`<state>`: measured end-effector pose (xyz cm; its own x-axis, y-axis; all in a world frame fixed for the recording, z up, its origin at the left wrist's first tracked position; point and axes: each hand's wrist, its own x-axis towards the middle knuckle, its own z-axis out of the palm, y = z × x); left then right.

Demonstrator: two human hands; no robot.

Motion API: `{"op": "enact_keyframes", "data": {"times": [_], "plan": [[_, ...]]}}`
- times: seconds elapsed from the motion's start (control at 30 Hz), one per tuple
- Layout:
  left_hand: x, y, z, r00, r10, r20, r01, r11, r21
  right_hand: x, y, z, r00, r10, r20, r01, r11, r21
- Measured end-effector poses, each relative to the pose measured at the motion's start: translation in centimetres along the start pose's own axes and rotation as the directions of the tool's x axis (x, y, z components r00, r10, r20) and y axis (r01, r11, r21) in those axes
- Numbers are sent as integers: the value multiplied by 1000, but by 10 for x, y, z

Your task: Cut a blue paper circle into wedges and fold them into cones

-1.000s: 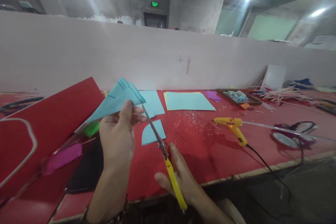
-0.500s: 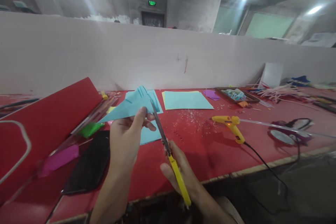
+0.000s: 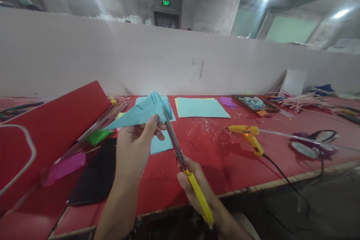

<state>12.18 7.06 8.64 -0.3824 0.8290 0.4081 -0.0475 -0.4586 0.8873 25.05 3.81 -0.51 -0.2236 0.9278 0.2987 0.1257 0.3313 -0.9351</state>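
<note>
My left hand [image 3: 139, 138] pinches a folded sheet of light blue paper [image 3: 137, 111] between thumb and fingers, held up over the table. Pencil-like dark lines or creases show near the paper's top. In my right hand [image 3: 197, 183] is a pair of scissors [image 3: 198, 193] with yellow handles. Their blades point up and away, with the tips at the right edge of the folded paper. Whether the blades are cutting into it I cannot tell. Beneath my left hand lies a smaller piece of blue paper [image 3: 161, 143] on the red table.
A stack of blue and yellow sheets [image 3: 202, 107] lies further back. On the right are a yellow glue gun [image 3: 247, 135] with its cord, a brown tray [image 3: 270, 108] of small pieces, and glasses [image 3: 309, 146]. A black phone-like slab [image 3: 97, 176] and a red board [image 3: 62, 127] lie left.
The scissors and my right hand have shifted slightly right and down from the paper, while my left hand stays nearly still. The whole view has moved a little.
</note>
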Motion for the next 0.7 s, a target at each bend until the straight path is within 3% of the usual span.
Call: {"op": "enact_keyframes", "data": {"times": [0.3,0.53,0.7], "plan": [[1,3,-6,998,48,46,-51,997,66,-2,-5,-3,1000,-9,20,11,998,-69],[-1,10,-3,967,110,232,-178,939,294,-2,-2,-3,999,26,-40,-28,998,-60],[-2,8,-6,983,112,145,-160,910,382,1,-9,-3,999,-21,-24,20,1000,-10]]}}
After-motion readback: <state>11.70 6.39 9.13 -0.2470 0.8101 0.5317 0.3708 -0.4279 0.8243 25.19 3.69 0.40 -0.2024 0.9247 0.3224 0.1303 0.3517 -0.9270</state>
